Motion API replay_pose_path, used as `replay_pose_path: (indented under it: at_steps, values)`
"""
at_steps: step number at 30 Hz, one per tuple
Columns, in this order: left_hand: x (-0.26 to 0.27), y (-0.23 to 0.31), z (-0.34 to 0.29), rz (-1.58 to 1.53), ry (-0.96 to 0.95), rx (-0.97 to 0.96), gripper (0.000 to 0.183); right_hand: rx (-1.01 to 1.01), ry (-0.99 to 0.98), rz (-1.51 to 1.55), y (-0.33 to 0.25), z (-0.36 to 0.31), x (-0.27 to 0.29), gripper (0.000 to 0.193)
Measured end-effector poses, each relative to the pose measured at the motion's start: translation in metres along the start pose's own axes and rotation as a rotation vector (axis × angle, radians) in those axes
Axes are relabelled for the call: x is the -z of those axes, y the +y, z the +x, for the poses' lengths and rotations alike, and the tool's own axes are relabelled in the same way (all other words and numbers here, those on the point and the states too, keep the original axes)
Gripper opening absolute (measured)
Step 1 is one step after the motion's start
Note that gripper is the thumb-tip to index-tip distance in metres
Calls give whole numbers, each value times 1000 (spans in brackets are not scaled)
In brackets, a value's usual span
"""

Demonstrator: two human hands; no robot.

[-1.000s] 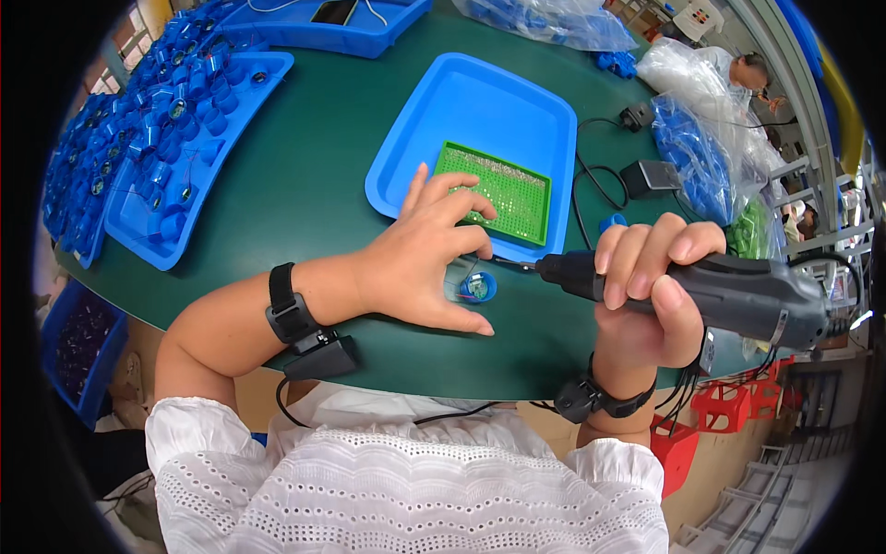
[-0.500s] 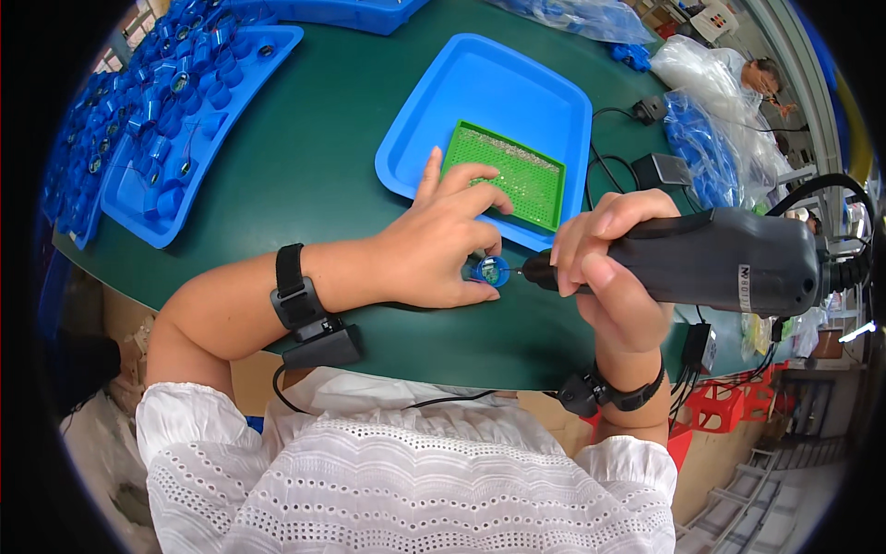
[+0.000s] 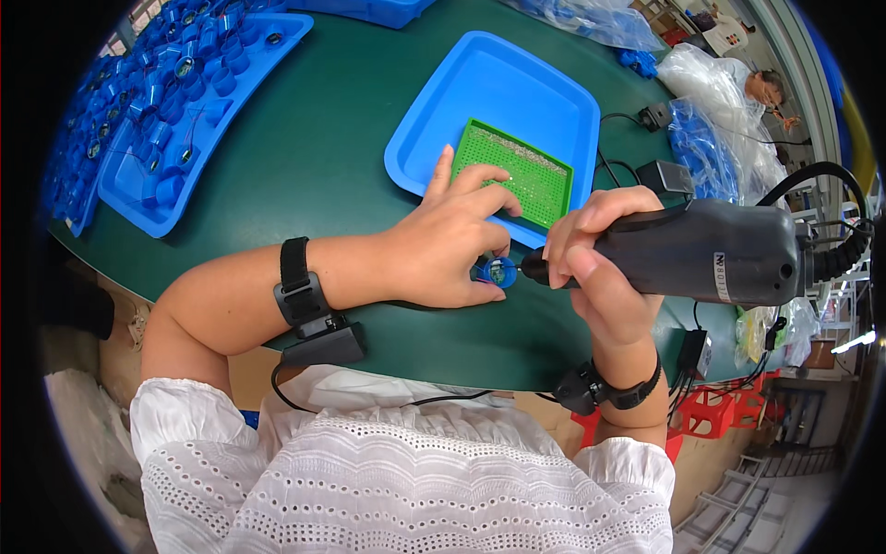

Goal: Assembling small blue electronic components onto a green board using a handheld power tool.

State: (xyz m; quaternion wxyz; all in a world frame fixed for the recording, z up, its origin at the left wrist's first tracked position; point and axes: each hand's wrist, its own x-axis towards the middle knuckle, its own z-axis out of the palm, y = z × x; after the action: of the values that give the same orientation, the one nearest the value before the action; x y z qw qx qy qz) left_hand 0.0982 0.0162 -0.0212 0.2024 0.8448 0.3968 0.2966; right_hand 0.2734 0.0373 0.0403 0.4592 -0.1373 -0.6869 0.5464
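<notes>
My left hand (image 3: 454,242) pinches a small blue plastic cup (image 3: 499,271) between thumb and forefinger, just above the green table; its other fingers are spread. The cup lies on its side, mouth toward the right, with a green circuit board showing inside. My right hand (image 3: 604,268) is wrapped around a black electric screwdriver (image 3: 706,254), held level. Its thin bit points left into the cup's mouth; whether the tip touches a screw is too small to tell. Beyond my left fingertips, a green perforated tray (image 3: 526,180) with small metal screws sits inside a blue tray (image 3: 461,74).
Many blue cups with boards and wires heap on a blue tray (image 3: 208,138) at the left. Plastic bags (image 3: 706,92), black adapters (image 3: 664,175) and cables lie on the right. A person (image 3: 764,90) is at the far right. Red stools (image 3: 711,411) stand below the table.
The screwdriver has shifted slightly left, and its bit is now deeper in the cup's mouth. My left hand keeps its pinch on the cup. The whole view has shifted a little.
</notes>
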Motion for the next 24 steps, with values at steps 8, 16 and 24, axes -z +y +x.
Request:
replay_pose_path:
  at_steps: [8, 16, 24]
  values:
    - [0, -1, -1, 6, -7, 5, 24, 4, -4, -10, 3, 1, -1, 25]
    - [0, -1, -2, 20, -19, 12, 25, 3, -22, 18, 4, 1, 1, 25]
    - [-1, -2, -3, 13, -14, 19, 26, -9, 11, -3, 8, 0, -2, 24]
